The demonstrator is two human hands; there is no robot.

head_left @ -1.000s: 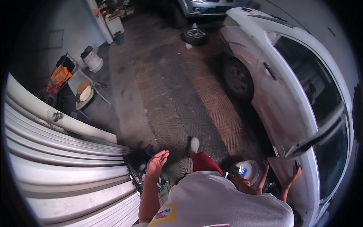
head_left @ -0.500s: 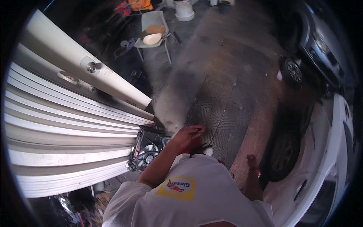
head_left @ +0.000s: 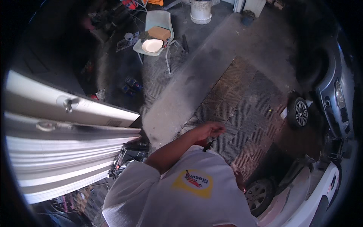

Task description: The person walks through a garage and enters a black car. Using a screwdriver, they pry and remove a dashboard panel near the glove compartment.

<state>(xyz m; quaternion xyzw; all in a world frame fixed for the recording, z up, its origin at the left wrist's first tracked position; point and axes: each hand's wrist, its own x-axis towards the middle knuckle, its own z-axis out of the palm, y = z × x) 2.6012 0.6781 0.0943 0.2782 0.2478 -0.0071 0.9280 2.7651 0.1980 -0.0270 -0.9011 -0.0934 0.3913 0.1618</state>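
My left hand point(head_left: 213, 129) is held out in front of my white shirt point(head_left: 170, 204), over the dark ribbed floor tiles. Its fingers are loosely stretched and nothing shows in them. Lower and to the right, my right hand point(head_left: 239, 178) hangs by my side, partly covered by the shirt. It is dim, but its fingers look loose, with no object visible in them. Nearest to it is the wheel point(head_left: 260, 195) of a white car point(head_left: 298, 204), with a gap I cannot judge.
White doors point(head_left: 68, 104) with a knob and pale panels stand at left. Ahead are a chair point(head_left: 159, 22) bearing a cardboard box point(head_left: 159, 33) and a cream bowl point(head_left: 152, 46), and a white bucket point(head_left: 200, 13). A loose wheel point(head_left: 298, 112) stands beside a grey-blue car point(head_left: 334, 90).
My view has turned left and moved forward past the doors. The left arm has swung further across my front; the right hand is now more hidden by the shirt.
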